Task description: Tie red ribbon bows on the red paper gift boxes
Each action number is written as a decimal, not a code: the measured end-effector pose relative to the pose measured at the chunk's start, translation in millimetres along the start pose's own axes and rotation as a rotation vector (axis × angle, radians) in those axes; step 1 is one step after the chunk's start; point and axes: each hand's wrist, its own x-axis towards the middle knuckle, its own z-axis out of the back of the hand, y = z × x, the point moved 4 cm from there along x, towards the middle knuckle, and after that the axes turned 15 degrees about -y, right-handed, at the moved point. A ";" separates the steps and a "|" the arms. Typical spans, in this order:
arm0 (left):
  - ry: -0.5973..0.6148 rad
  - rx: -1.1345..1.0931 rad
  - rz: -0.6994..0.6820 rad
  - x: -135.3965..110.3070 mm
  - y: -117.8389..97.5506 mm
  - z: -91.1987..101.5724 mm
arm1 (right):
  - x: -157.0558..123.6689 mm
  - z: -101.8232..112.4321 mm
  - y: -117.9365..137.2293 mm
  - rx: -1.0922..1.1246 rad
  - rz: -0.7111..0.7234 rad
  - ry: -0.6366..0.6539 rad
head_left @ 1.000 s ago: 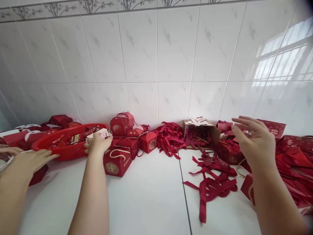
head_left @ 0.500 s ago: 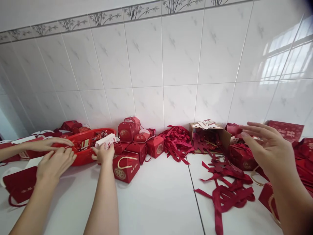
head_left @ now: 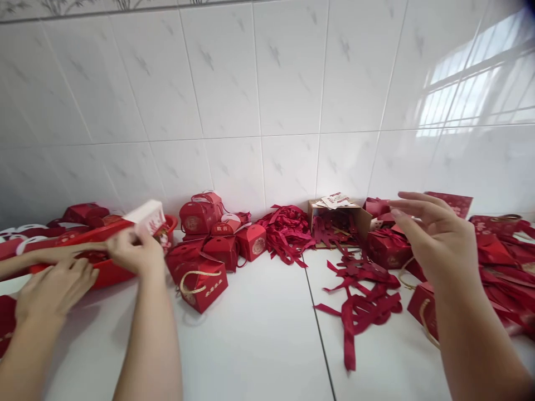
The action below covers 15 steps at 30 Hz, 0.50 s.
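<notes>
My left hand point(head_left: 136, 250) is closed around a small white box point(head_left: 146, 216) with red lettering, held over the right part of a red plastic basin point(head_left: 119, 273). Motion blurs both the hand and the box somewhat. To its right stands a pile of red gift boxes, the front one point(head_left: 203, 287) with a gold rope handle and gold print. My right hand point(head_left: 441, 239) is raised with fingers apart and nothing in it. It hovers in front of red gift boxes point(head_left: 388, 248) and to the right of loose dark red ribbons point(head_left: 368, 301).
At the left, another person's hands point(head_left: 58, 284) reach to the basin. A ribbon heap point(head_left: 288, 231) lies against the tiled wall. Beside it, an open cardboard carton point(head_left: 360, 223) holds more ribbons, with printed cards point(head_left: 335, 200) on top. Folded red bags point(head_left: 510, 284) fill the right side.
My left hand has lifted the white box and shifted left with it over the basin. The view has tilted down and turned. My right hand stays raised and open.
</notes>
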 end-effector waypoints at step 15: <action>0.353 -0.520 -0.014 -143.5 -181.0 -76.4 | -59.8 -45.6 43.2 0.661 -0.083 0.456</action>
